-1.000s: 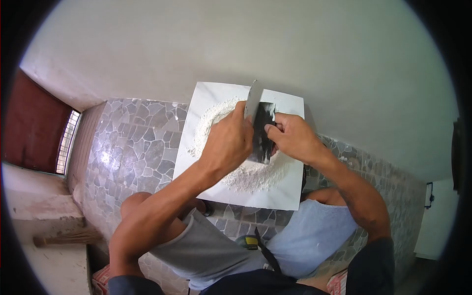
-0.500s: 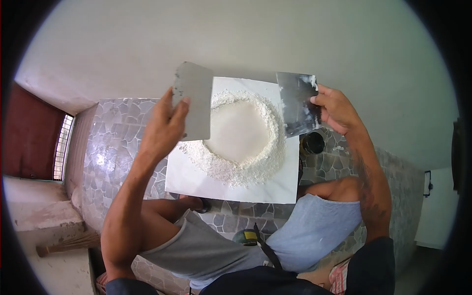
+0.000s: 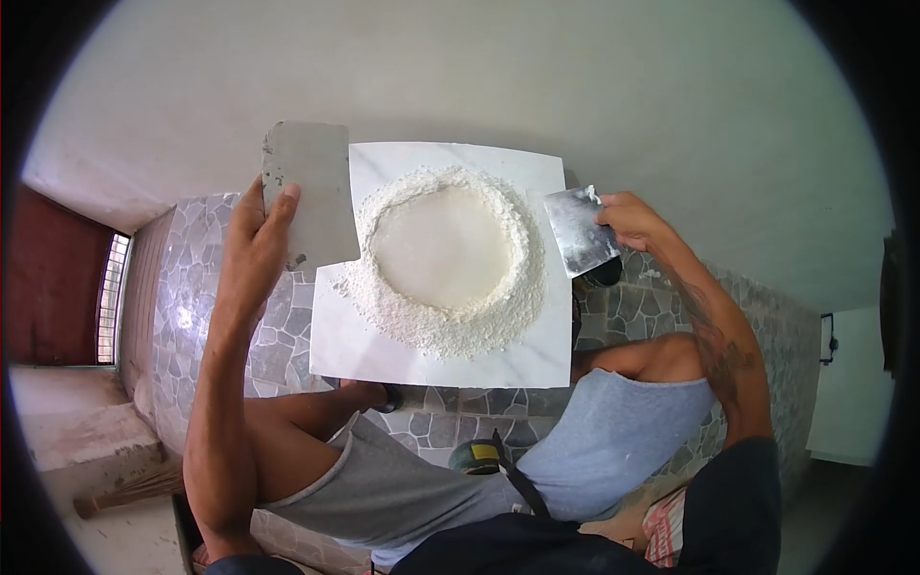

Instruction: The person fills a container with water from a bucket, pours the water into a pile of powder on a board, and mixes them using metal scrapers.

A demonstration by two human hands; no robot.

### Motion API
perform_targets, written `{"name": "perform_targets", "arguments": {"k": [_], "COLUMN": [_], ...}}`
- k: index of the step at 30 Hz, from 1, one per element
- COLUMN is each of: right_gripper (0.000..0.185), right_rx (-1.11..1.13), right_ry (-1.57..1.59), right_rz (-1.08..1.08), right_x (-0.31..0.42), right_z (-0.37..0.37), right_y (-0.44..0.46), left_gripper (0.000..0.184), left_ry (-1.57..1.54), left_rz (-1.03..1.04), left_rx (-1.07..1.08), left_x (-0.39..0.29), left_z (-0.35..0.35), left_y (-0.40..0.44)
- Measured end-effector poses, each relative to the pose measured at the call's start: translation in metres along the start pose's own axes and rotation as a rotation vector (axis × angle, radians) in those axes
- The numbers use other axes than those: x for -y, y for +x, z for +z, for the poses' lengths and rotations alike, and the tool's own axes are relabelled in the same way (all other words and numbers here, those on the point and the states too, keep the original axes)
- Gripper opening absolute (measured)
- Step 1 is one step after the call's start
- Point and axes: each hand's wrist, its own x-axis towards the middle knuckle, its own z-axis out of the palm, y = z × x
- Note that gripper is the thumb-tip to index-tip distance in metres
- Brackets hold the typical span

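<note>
My left hand [image 3: 261, 230] grips a wide grey metal plate [image 3: 321, 196], held upright over the left edge of a white board [image 3: 355, 355]. On the opposite side, my right hand [image 3: 632, 220] is closed on a smaller metal scraper [image 3: 581, 232] smeared with white, over the board's right edge. Between them a ring of white powder [image 3: 517, 307] lies on the board, around a pool of cloudy liquid [image 3: 441, 247]. Neither tool touches the liquid.
A pale wall [image 3: 460, 67] rises behind the board. Below are stone-patterned floor tiles [image 3: 278, 359]. A dark container [image 3: 606, 273] stands by the board's right edge; a straw broom [image 3: 129, 489] lies at lower left.
My hands have moved apart, the left one to the left and the right one to the right, each keeping its tool. The powder ring and liquid have come into full view.
</note>
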Motion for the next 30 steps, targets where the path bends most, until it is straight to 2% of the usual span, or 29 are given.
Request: {"name": "perform_targets", "arguments": {"k": [4,7,10,13,28,30], "right_gripper": [0.03,0.016,0.014,0.017,0.036,0.032], "right_rx": [0.015,-0.017,0.034,0.046,-0.036,-0.045], "right_ry": [-0.001,0.099,0.14,0.018,-0.104,-0.134], "right_rz": [0.039,-0.001,-0.033,-0.062,-0.103,-0.126], "right_x": [-0.006,-0.013,-0.013,-0.012,0.011,0.006], "right_z": [-0.001,0.006,0.014,0.016,0.038,0.036], "right_y": [0.019,0.03,0.033,0.041,0.028,0.038], "left_gripper": [0.049,0.048,0.047,0.047,0.047,0.047], "left_ry": [0.042,0.088,0.078,0.086,0.165,0.147], "left_rz": [0.002,0.015,0.021,0.045,0.103,0.102], "left_rx": [0.075,0.065,0.081,0.087,0.048,0.047], "left_x": [0.004,0.002,0.003,0.001,0.004,0.005], "left_z": [-0.001,0.005,0.007,0.008,0.002,0.002], "left_y": [0.003,0.002,0.002,0.003,0.009,0.011]}}
